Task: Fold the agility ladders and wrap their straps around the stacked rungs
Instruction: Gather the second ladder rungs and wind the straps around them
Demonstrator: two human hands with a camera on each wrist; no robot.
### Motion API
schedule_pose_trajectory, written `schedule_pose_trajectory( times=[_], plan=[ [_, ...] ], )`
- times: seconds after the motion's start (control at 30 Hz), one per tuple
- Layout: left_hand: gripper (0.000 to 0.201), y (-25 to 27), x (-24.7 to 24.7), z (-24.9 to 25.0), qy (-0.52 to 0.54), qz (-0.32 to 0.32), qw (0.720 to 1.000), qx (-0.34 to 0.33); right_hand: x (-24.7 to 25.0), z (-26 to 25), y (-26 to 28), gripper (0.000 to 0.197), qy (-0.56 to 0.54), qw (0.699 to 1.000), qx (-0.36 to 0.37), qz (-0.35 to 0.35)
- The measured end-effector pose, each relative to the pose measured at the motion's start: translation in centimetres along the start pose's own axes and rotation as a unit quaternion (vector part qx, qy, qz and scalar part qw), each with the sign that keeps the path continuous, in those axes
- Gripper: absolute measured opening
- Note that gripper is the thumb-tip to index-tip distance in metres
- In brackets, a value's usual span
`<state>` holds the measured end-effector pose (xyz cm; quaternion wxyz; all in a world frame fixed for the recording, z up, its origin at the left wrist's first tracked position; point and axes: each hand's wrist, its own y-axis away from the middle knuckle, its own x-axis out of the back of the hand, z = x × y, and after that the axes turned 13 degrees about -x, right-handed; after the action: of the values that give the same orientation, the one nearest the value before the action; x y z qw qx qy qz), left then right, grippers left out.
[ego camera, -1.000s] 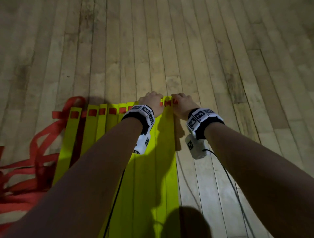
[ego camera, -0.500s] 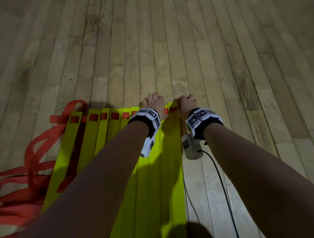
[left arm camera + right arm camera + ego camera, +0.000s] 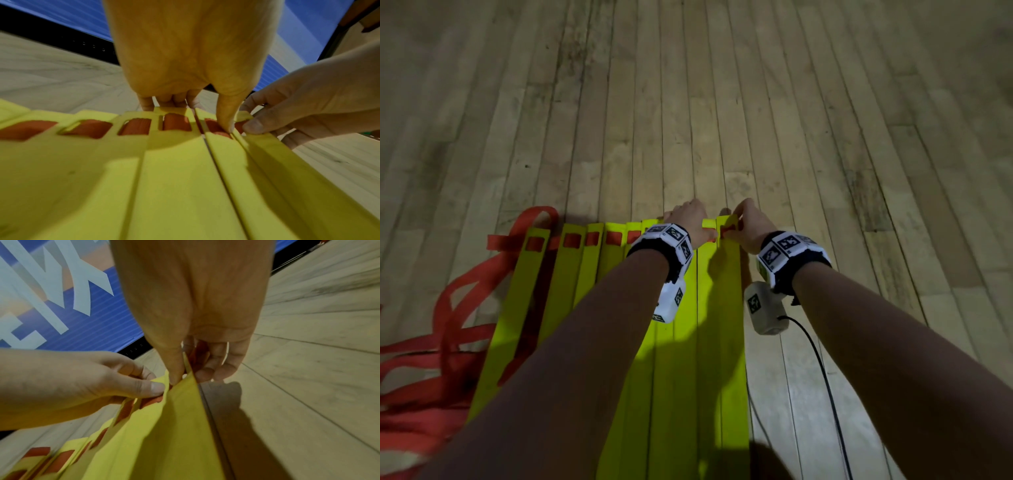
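Wooden floor (image 3: pixel 791 137), fanned yellow rungs (image 3: pixel 681 359), red strap (image 3: pixel 458 301) alongside.

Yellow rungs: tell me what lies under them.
Under the yellow rungs lies the wooden floor; the red strap threads through their slots. How the strap runs beneath the rungs is covered.

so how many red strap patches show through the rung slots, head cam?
6. Five strap patches run left of the left hand, one between it and the right hand. The left hand may hide more.
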<state>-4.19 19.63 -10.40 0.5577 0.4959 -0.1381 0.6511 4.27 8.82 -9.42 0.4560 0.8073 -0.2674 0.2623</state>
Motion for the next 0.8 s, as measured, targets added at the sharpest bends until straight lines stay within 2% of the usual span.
schedule_pose_trajectory(
  times=[0.2, 0.37, 0.8],
  plan=[
    [0.046, 2.5, 2.8, 1.3, -0.018, 0.032, 0.999, -0.014, 1.6, -1.6, 2.7, 0.039, -0.015, 0.999, 0.028, 0.020],
    [0.037, 4.9, 6.1, 2.3, -0.009, 0.114, 0.993, -0.020, 3.4, -4.3, 5.4, 0.030, -0.030, 0.996, 0.069, 0.050],
    [0.029, 11.5, 17.3, 7.2, -0.012, 0.299, 0.951, -0.082, 11.8, -12.4, 14.2, 0.028, -0.028, 0.974, 0.178, 0.138]
  ],
)
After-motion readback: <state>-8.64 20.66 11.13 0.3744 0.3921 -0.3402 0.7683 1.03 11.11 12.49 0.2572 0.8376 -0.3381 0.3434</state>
